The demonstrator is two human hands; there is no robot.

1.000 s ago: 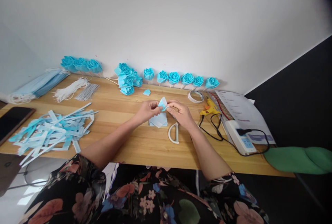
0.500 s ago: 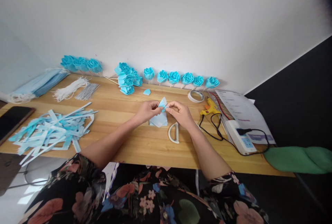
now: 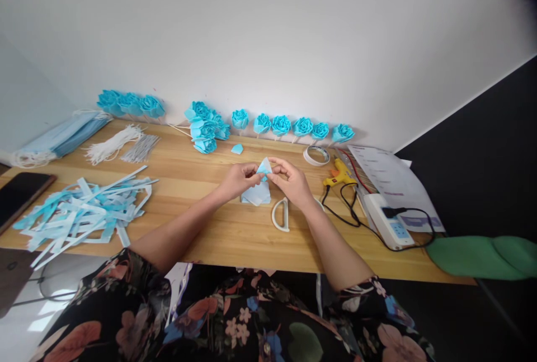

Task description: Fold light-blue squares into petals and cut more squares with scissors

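My left hand (image 3: 238, 179) and my right hand (image 3: 291, 181) meet over the middle of the wooden table (image 3: 218, 227). Both pinch a small light-blue folded piece (image 3: 264, 167) held just above the table. Under the hands lies a small stack of blue cut pieces (image 3: 255, 194). A white D-shaped template (image 3: 281, 215) rests just in front of my right hand. One loose blue petal (image 3: 237, 149) lies behind the hands.
Several blue fabric roses (image 3: 280, 125) line the wall. Blue scrap strips (image 3: 84, 208) are piled at left, with a phone (image 3: 19, 194), face masks (image 3: 62, 135) and white ear loops (image 3: 111, 145). At right are a tape roll (image 3: 316, 155), a yellow glue gun (image 3: 340, 175), a power strip (image 3: 390, 222) and papers (image 3: 392, 180).
The fingers have shifted slightly on the blue piece, which sits a little higher and more upright. Nothing else has moved.
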